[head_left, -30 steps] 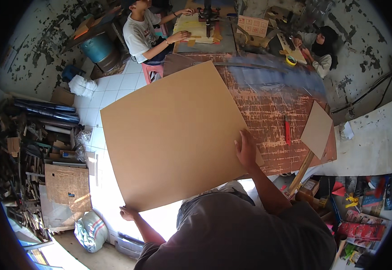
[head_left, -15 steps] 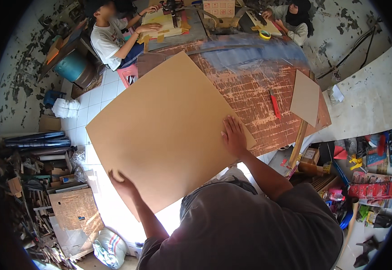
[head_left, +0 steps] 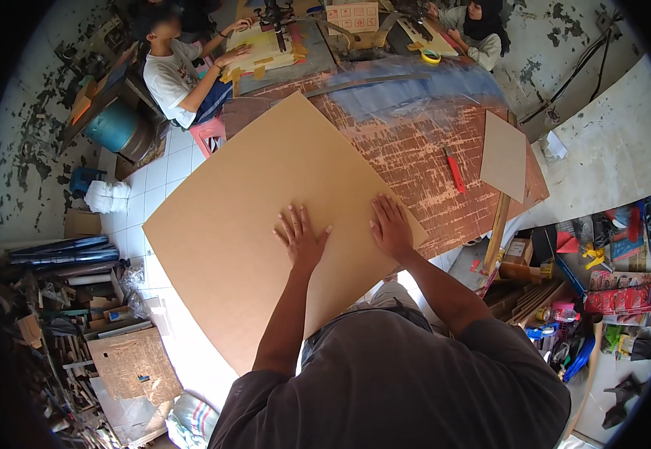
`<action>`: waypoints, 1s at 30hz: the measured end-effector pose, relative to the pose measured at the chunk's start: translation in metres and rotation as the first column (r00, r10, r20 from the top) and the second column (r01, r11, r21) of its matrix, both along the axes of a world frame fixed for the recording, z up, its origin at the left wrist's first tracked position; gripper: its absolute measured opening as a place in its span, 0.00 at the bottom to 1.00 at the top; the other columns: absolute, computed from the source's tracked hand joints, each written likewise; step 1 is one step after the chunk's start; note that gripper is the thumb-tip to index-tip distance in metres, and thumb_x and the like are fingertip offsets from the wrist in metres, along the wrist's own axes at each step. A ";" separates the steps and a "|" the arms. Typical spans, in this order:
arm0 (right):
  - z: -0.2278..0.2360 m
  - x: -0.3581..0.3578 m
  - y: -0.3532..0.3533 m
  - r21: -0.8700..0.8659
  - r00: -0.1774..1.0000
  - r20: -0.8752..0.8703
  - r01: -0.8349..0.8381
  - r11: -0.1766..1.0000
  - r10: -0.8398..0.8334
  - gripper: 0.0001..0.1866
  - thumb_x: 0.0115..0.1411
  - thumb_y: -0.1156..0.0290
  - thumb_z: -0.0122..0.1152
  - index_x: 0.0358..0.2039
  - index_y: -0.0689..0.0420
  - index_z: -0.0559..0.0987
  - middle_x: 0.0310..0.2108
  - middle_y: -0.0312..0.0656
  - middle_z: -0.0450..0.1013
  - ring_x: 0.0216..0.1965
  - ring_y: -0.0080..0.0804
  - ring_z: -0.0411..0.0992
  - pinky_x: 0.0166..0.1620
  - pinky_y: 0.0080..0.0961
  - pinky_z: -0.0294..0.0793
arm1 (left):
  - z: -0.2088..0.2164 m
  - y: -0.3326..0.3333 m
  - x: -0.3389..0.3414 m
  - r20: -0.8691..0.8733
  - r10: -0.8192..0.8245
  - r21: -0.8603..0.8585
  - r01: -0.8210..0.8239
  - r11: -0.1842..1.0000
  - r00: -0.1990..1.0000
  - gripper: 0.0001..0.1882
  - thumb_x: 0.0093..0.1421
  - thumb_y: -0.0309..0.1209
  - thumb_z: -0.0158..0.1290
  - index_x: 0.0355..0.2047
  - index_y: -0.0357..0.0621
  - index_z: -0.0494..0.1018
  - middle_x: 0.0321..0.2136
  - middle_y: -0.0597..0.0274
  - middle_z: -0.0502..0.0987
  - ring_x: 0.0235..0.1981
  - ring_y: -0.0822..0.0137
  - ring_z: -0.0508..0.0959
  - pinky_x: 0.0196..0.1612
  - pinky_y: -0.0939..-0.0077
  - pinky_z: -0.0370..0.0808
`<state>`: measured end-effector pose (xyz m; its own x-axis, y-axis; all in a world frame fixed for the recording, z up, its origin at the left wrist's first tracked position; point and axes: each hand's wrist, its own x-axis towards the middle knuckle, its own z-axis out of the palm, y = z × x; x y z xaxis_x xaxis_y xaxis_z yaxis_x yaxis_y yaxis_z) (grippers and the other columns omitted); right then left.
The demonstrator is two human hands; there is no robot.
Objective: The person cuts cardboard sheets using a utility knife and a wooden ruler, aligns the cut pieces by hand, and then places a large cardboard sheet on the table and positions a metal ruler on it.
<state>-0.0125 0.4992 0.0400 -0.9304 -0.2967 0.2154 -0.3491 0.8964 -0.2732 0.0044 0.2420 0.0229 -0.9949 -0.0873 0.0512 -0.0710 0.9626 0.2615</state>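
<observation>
A large flat brown board (head_left: 250,165), like cardboard or fibreboard, lies partly on the worn reddish-brown table (head_left: 407,150) and juts out toward me and to the left. My left hand (head_left: 303,238) rests palm down near the middle of the board, fingers spread. Close to the board's right corner lies my right hand (head_left: 391,227), flat on the surface with its fingers stretched out. Neither hand grips anything. To the right of the board a red utility knife (head_left: 455,172) lies on the table, apart from both hands.
A smaller greyish-brown board (head_left: 503,156) lies at the table's right end. Clear plastic sheeting (head_left: 415,93) covers the far part. Two people (head_left: 179,75) sit working across the table. Scrap wood (head_left: 48,359) is piled at left; tools and packages (head_left: 617,299) sit at right.
My left hand has moved from the board's left edge to its middle and now lies flat. My right hand stays in place. The board has hardly shifted.
</observation>
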 end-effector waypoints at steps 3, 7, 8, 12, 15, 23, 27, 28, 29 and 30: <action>-0.001 0.002 0.000 -0.002 1.000 0.006 0.004 1.000 -0.004 0.31 0.66 0.59 0.48 0.68 0.55 0.60 0.71 0.48 0.52 0.72 0.46 0.48 0.70 0.49 0.49 | 0.005 0.001 -0.002 0.069 -0.003 0.017 0.001 1.000 0.998 0.51 0.63 0.66 0.41 0.74 0.46 0.39 0.74 0.46 0.34 0.72 0.35 0.31 0.65 0.23 0.32; -0.002 0.004 0.001 -0.006 1.000 0.007 0.000 1.000 0.000 0.32 0.65 0.59 0.48 0.68 0.55 0.60 0.71 0.48 0.52 0.72 0.47 0.49 0.70 0.49 0.49 | 0.005 0.003 0.001 0.107 -0.009 -0.005 0.009 1.000 0.994 0.50 0.64 0.67 0.38 0.74 0.46 0.39 0.74 0.47 0.34 0.73 0.36 0.31 0.65 0.23 0.31; -0.001 0.004 0.000 -0.014 1.000 0.010 -0.002 1.000 0.002 0.32 0.65 0.59 0.48 0.68 0.55 0.60 0.71 0.48 0.53 0.72 0.47 0.49 0.70 0.49 0.49 | 0.005 0.002 0.002 0.098 -0.010 0.002 0.010 1.000 0.995 0.50 0.64 0.67 0.38 0.74 0.47 0.40 0.74 0.48 0.34 0.73 0.36 0.32 0.65 0.24 0.30; 0.002 0.006 -0.004 -0.003 1.000 0.018 0.008 1.000 -0.008 0.31 0.65 0.59 0.48 0.67 0.55 0.61 0.70 0.48 0.53 0.72 0.47 0.49 0.70 0.49 0.48 | 0.009 0.000 0.001 0.174 -0.002 0.020 -0.002 1.000 0.985 0.50 0.64 0.67 0.36 0.74 0.48 0.37 0.74 0.49 0.31 0.73 0.38 0.28 0.65 0.24 0.28; -0.002 0.005 -0.001 -0.021 1.000 0.003 0.009 1.000 -0.009 0.31 0.65 0.59 0.48 0.67 0.55 0.61 0.70 0.48 0.54 0.72 0.46 0.49 0.71 0.49 0.48 | 0.011 -0.003 -0.005 0.260 -0.022 0.062 0.006 0.998 0.965 0.51 0.63 0.68 0.36 0.74 0.48 0.35 0.74 0.50 0.27 0.72 0.38 0.24 0.65 0.24 0.26; 0.000 0.003 -0.003 -0.006 1.000 0.000 -0.012 1.000 0.012 0.30 0.64 0.63 0.50 0.66 0.57 0.62 0.70 0.49 0.54 0.71 0.48 0.50 0.70 0.49 0.49 | 0.017 -0.024 -0.022 0.513 -0.202 0.202 0.111 0.973 0.834 0.79 0.38 0.76 0.60 0.72 0.47 0.23 0.71 0.45 0.14 0.68 0.33 0.13 0.60 0.18 0.22; -0.001 0.003 -0.004 -0.006 1.000 -0.008 -0.011 1.000 0.011 0.31 0.64 0.63 0.51 0.66 0.57 0.62 0.70 0.49 0.54 0.71 0.48 0.51 0.71 0.49 0.48 | 0.018 -0.024 -0.023 0.545 -0.210 0.198 0.118 0.973 0.812 0.83 0.33 0.72 0.65 0.72 0.46 0.21 0.70 0.44 0.13 0.67 0.32 0.12 0.59 0.17 0.23; -0.003 0.003 -0.003 -0.007 1.000 -0.009 -0.017 1.000 0.017 0.31 0.64 0.63 0.51 0.66 0.57 0.62 0.70 0.49 0.54 0.71 0.48 0.51 0.71 0.49 0.48 | 0.018 -0.024 -0.022 0.544 -0.210 0.204 0.115 0.972 0.812 0.84 0.32 0.72 0.66 0.72 0.46 0.22 0.70 0.44 0.13 0.67 0.32 0.12 0.59 0.17 0.23; -0.004 0.003 -0.002 -0.008 1.000 -0.005 -0.011 1.000 0.011 0.31 0.64 0.62 0.51 0.66 0.56 0.62 0.70 0.49 0.54 0.71 0.47 0.50 0.71 0.49 0.48 | 0.018 -0.023 -0.021 0.544 -0.210 0.210 0.111 0.971 0.813 0.84 0.32 0.71 0.67 0.72 0.46 0.22 0.69 0.44 0.12 0.67 0.32 0.13 0.59 0.17 0.23; -0.006 0.002 -0.001 -0.008 1.000 -0.001 -0.005 1.000 0.005 0.31 0.64 0.61 0.50 0.66 0.55 0.62 0.70 0.48 0.54 0.72 0.47 0.50 0.71 0.50 0.48 | 0.018 -0.022 -0.022 0.543 -0.204 0.208 0.105 0.972 0.815 0.84 0.32 0.71 0.67 0.72 0.46 0.22 0.69 0.44 0.12 0.67 0.32 0.13 0.59 0.17 0.23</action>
<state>-0.0104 0.4983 0.0343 -0.9287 -0.2993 0.2189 -0.3536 0.8925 -0.2800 -0.0172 0.2202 0.0413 -0.8488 0.1127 -0.5166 -0.1055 0.9213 0.3744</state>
